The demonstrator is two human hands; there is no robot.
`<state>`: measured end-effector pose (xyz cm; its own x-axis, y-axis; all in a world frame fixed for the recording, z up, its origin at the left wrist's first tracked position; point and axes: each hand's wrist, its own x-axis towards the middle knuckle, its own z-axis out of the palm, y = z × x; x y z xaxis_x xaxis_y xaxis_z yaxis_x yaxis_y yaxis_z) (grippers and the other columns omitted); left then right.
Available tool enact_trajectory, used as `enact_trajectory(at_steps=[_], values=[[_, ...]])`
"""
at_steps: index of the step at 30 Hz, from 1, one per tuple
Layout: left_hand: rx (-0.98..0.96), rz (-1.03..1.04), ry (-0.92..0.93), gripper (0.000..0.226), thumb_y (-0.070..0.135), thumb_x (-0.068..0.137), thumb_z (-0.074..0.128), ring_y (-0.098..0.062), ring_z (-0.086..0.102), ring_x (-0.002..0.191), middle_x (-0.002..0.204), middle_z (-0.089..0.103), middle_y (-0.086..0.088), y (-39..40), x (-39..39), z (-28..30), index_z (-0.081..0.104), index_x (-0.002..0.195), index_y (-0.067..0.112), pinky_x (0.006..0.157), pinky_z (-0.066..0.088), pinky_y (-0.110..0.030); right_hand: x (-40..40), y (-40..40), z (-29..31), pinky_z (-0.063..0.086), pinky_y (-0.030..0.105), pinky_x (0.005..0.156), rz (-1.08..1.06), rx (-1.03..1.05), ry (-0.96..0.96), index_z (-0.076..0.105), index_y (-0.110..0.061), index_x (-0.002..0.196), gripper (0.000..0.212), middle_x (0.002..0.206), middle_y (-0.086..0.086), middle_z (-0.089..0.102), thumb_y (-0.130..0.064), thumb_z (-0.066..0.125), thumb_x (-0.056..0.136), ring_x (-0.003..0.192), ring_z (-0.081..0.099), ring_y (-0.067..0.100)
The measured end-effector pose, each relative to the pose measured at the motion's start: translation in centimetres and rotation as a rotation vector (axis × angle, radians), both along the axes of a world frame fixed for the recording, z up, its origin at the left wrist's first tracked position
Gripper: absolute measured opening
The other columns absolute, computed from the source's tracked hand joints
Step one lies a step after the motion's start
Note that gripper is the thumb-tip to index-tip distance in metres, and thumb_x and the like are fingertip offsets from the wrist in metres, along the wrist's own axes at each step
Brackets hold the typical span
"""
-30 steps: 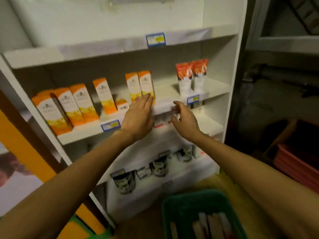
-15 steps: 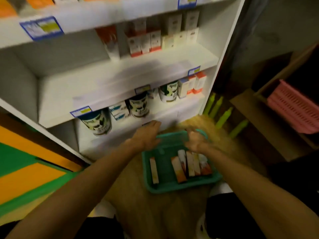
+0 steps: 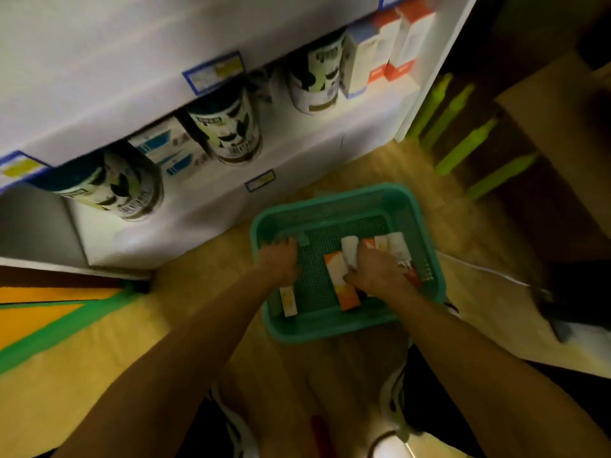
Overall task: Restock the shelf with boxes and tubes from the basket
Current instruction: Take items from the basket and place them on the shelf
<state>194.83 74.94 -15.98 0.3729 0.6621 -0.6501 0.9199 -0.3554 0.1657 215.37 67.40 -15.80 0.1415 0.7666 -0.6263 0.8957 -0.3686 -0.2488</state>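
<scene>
Both hands are down inside the green basket [image 3: 426, 246], which stands on the floor just in front of the white shelf unit [image 3: 99, 61]. The left hand [image 3: 281, 261] is at the left side of the basket, over the upper end of a narrow white-and-orange box [image 3: 288, 300]; its fingers look curled, but the picture is blurred and I cannot tell if they hold the box or only touch it. The right hand [image 3: 377, 272] is at the middle, and its fingers seem closed around a white tube [image 3: 349, 251].

The basket is not finished. Beside the narrow box at the left, I see a wider orange-and-white box [image 3: 344, 289] lying flat under the right hand, and at the right side some more pale tubes [image 3: 395, 244], touching each other. So at least four or five items wait to be moved, in my judgement.

The lowest level of the shelf unit holds round tins [image 3: 228, 130] with black and green print, some small blue-and-white boxes [image 3: 168, 150] between them, and white boxes with red bottoms [image 3: 396, 38] at the far right. The higher levels are out of this view, so how full they are cannot be said.

I judge the task is somewhere in the middle: this is a picking step, and the placing on the shelf must follow.
</scene>
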Motion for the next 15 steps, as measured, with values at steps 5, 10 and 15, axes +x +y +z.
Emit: enact_trajectory(at_steps=[5, 10, 15], values=[[0.069, -0.071, 0.172, 0.076, 0.043, 0.093, 0.053, -0.035, 0.040, 0.139, 0.151, 0.041, -0.019, -0.1, -0.1, -3.7, 0.022, 0.152, 0.007, 0.117, 0.024, -0.050, -1.1, -0.5, -2.4, 0.047, 0.036, 0.071, 0.058, -0.016, -0.088, 0.030, -0.009, 0.142, 0.067, 0.114, 0.014, 0.063, -0.026, 0.064, 0.087, 0.096, 0.065, 0.030], [0.112, -0.205, 0.276, 0.047, 0.036, 0.095, 0.049, -0.033, 0.051, 0.127, 0.124, 0.064, -0.014, -0.6, -0.1, -4.7, 0.046, 0.133, 0.009, 0.117, 0.020, -0.053, -0.5, -1.3, -3.5, 0.054, 0.042, 0.076, 0.039, -0.002, -0.067, 0.019, -0.013, 0.149, 0.076, 0.113, 0.014, 0.064, -0.028, 0.062, 0.089, 0.096, 0.065, 0.033], [0.094, -0.001, 0.087, 0.030, 0.027, 0.095, 0.053, -0.028, 0.064, 0.103, 0.111, 0.067, -0.009, -1.3, 0.2, -5.1, 0.049, 0.120, 0.012, 0.083, 0.044, -0.037, 0.4, -2.0, -3.7, 0.050, 0.040, 0.080, 0.026, 0.056, 0.022, 0.030, -0.018, 0.147, 0.070, 0.118, 0.010, 0.064, -0.035, 0.064, 0.088, 0.103, 0.064, 0.031]])
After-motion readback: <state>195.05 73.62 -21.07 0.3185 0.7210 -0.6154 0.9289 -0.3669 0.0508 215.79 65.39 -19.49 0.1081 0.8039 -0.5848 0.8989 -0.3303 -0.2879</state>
